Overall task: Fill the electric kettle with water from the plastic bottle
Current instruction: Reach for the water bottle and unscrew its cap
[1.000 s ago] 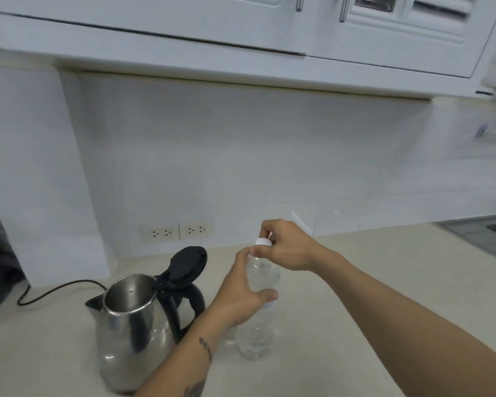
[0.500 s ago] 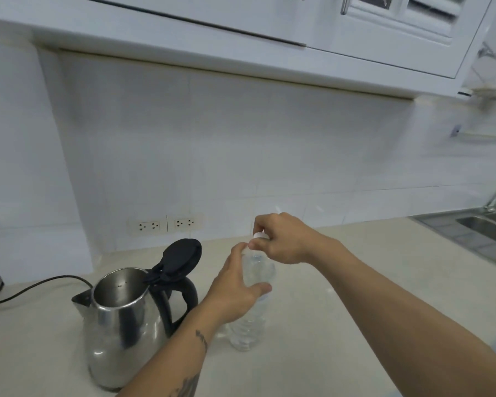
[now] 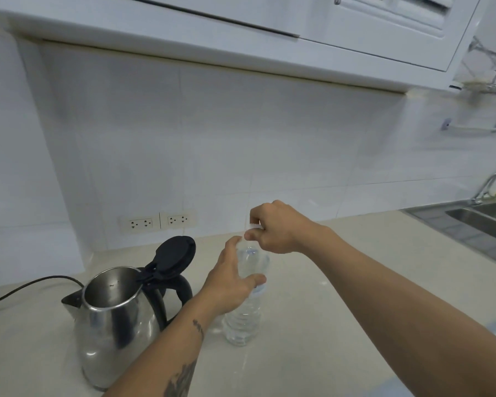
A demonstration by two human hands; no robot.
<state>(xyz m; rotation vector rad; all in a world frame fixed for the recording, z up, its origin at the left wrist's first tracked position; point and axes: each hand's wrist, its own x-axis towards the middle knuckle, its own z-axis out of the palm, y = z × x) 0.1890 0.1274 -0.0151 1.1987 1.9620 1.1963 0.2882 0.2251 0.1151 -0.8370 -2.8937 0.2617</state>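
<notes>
The step in hand seems to be taking the cap off. The left hand [image 3: 229, 285] wraps around the upper part of the clear ribbed plastic bottle [image 3: 245, 316], which stands upright on the pale counter [image 3: 341, 310], long axis vertical, mouth up. The right hand [image 3: 278, 229], just above, pinches the small white cap [image 3: 254, 224] in closed fingertips. To the left of both hands stands the steel electric kettle [image 3: 112, 328], black lid [image 3: 173, 253] open, spout pointing left. Next, I think, the bottle must be lifted and tilted over the kettle's opening.
</notes>
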